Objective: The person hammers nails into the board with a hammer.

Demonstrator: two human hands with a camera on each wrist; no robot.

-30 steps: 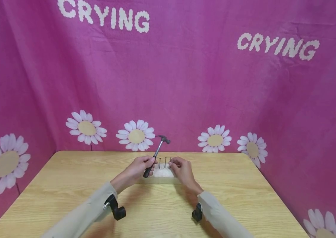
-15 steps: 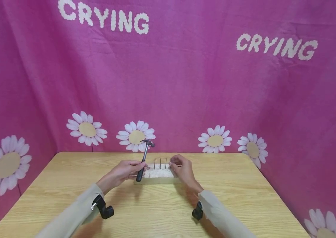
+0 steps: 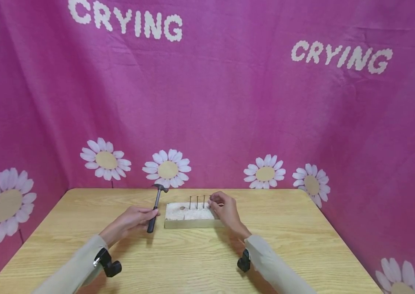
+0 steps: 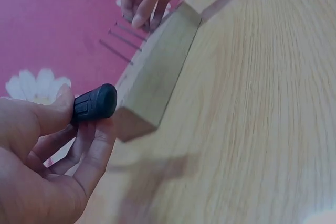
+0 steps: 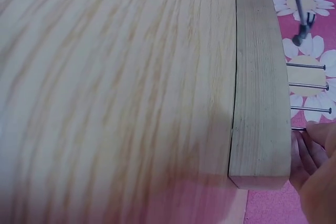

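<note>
My left hand (image 3: 132, 220) grips a claw hammer (image 3: 156, 202) by its black handle, head up, left of a wooden block (image 3: 192, 224). In the left wrist view the handle's butt end (image 4: 105, 102) sits between thumb and fingers. Three nails (image 3: 197, 203) stand upright in a row in the block's pale, rough top. My right hand (image 3: 228, 211) is at the block's right end, its thumb and fingers pinching another nail (image 5: 297, 128) beside that row. Most of this nail is hidden by the fingers. A dark round spot (image 3: 182, 208) marks the block's top at left.
The block lies on a wood-grain table (image 3: 200, 261). A pink curtain (image 3: 214, 102) with daisies and lettering hangs behind the table and along both sides. Black wrist cameras are strapped to both sleeves (image 3: 82, 261).
My left hand has moved left and lower with the hammer, away from above the block, uncovering its left end. The block shifted slightly left earlier. My right hand stays at the nail.
</note>
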